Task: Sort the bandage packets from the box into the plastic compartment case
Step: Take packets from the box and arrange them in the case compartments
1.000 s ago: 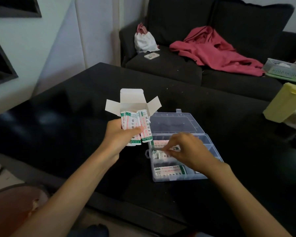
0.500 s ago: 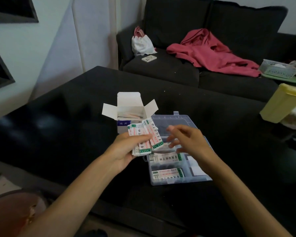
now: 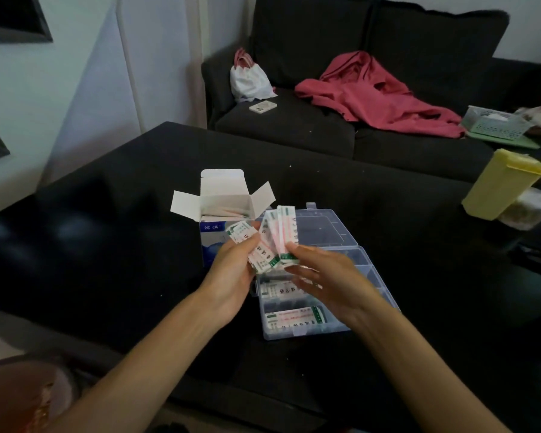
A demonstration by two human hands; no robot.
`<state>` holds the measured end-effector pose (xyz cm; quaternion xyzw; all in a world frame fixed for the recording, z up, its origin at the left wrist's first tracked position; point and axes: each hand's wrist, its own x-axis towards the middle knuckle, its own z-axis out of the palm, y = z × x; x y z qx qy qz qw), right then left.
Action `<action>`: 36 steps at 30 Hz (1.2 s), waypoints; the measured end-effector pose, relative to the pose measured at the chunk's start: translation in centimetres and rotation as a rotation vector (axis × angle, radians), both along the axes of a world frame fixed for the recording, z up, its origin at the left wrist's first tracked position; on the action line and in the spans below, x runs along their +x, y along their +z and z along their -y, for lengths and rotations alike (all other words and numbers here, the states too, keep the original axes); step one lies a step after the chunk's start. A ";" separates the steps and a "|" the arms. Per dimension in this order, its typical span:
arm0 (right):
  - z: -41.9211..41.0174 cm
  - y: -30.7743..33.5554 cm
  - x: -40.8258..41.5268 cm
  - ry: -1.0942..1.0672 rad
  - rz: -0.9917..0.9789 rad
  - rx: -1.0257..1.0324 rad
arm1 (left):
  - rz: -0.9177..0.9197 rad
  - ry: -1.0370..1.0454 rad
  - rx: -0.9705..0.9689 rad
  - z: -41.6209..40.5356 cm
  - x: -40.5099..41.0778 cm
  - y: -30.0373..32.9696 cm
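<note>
While my left hand (image 3: 231,273) fans the bandage packets (image 3: 272,242) for picking, my right hand (image 3: 328,276) pinches one, above the compartment case (image 3: 372,276); the box (image 3: 222,210) stands behind.

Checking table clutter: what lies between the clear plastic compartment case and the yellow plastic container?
Head view: only bare black table between the compartment case and the yellow container.

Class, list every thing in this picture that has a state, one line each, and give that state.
Box: flaps open, upright.
Compartment case: lid open, packets in near compartments.
Bandage packets: fanned, held above case.
Left hand: grips packets.
Right hand: fingers at the fan, grip unclear.
Yellow container: tilted.
</note>
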<state>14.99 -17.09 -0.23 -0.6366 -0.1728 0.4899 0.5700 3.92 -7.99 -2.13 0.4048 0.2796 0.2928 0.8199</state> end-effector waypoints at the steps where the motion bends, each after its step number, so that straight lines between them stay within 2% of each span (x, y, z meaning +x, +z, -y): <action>1: -0.2 -0.3 -0.4 -0.007 0.018 -0.001 | -0.002 0.003 0.027 0.3 0.1 0.0; 6: -0.7 -1.0 -1.6 -0.131 0.064 0.065 | -0.076 0.041 0.100 1.3 0.8 0.2; 11: -0.3 -0.4 -0.5 -0.142 0.103 0.092 | -0.304 -0.046 0.406 0.1 -0.3 0.7; 17: 0.1 -0.3 0.5 0.147 0.146 0.093 | -0.293 0.110 0.524 -0.4 -1.3 0.6; 21: 0.1 -0.4 0.2 0.247 0.185 0.127 | -0.286 0.190 0.767 -0.3 -1.1 0.1; 23: 0.0 -0.5 0.0 0.274 0.233 0.103 | -0.357 0.207 0.918 -0.2 -0.9 -0.2; 26: -0.1 -0.7 -0.3 0.352 0.429 0.037 | -0.605 0.157 1.058 0.2 -0.6 -0.2; 28: -0.1 -0.8 -0.5 0.407 0.519 0.002 | -0.703 0.096 1.051 0.5 -0.3 -0.2; 30: -0.1 -0.6 -0.5 0.433 0.570 -0.010 | -0.719 0.064 1.021 0.5 -0.2 -0.3; 36: 1.0 0.5 1.6 0.466 0.637 -0.027 | -0.408 -0.054 0.732 -1.0 -0.7 0.5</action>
